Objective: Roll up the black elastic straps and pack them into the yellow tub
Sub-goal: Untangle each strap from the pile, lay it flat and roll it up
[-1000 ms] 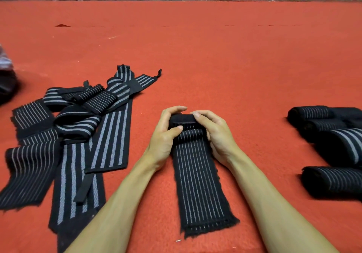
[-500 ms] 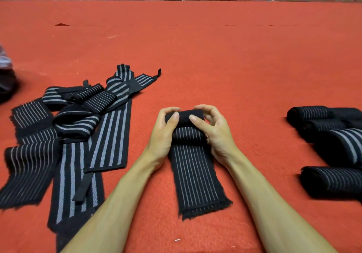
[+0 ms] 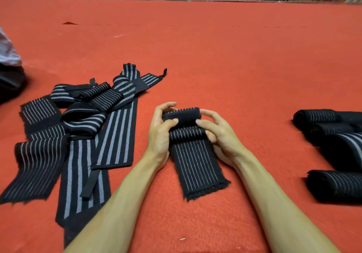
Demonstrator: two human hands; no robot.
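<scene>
Fingers (image 3: 172,122) of left hand (image 3: 159,135) and right hand (image 3: 222,137) clamped on the roll (image 3: 182,115) at both ends, strap tail (image 3: 197,166) running lengthwise toward the body, midway between both.

**One strap half-rolled**

The black, grey-striped strap (image 3: 195,164) lay by the red carpet's (image 3: 215,57) near edge. Its far end was wound into a roll gripped by the left hand (image 3: 159,133) and right hand (image 3: 219,135), its frayed tail flat. Unrolled straps (image 3: 115,135) sprawled tangled toward the left edge; finished rolls (image 3: 337,141) sat at the right edge.
</scene>
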